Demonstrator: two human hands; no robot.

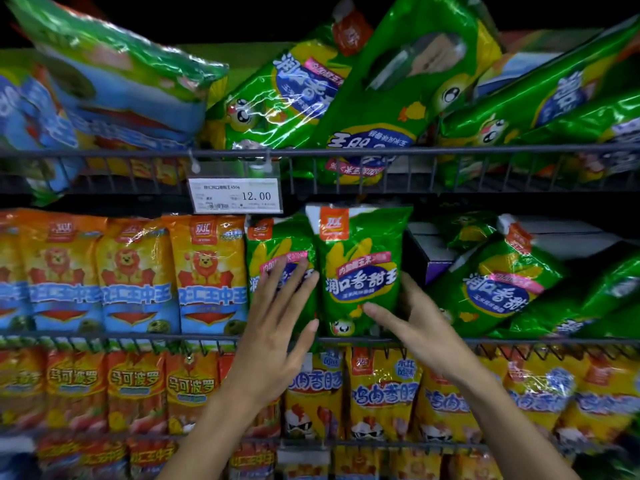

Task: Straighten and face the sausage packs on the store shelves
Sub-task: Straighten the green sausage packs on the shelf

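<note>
On the middle shelf an upright green sausage pack (360, 268) faces me. My right hand (412, 327) holds its lower right edge, thumb across the front and fingers behind the side. My left hand (280, 313) lies flat with straight fingers against a second green pack (273, 251) just to the left. Further right, more green packs (495, 285) lean over at an angle. On the top shelf, green packs (391, 84) lie tilted and one is upside down.
Orange lion packs (135, 271) stand in a neat row on the middle shelf's left. A price tag (235, 195) hangs from the top shelf's wire rail (485, 150). Yellow and orange packs (381, 393) fill the lower shelf. A white box (433, 247) sits behind the green packs.
</note>
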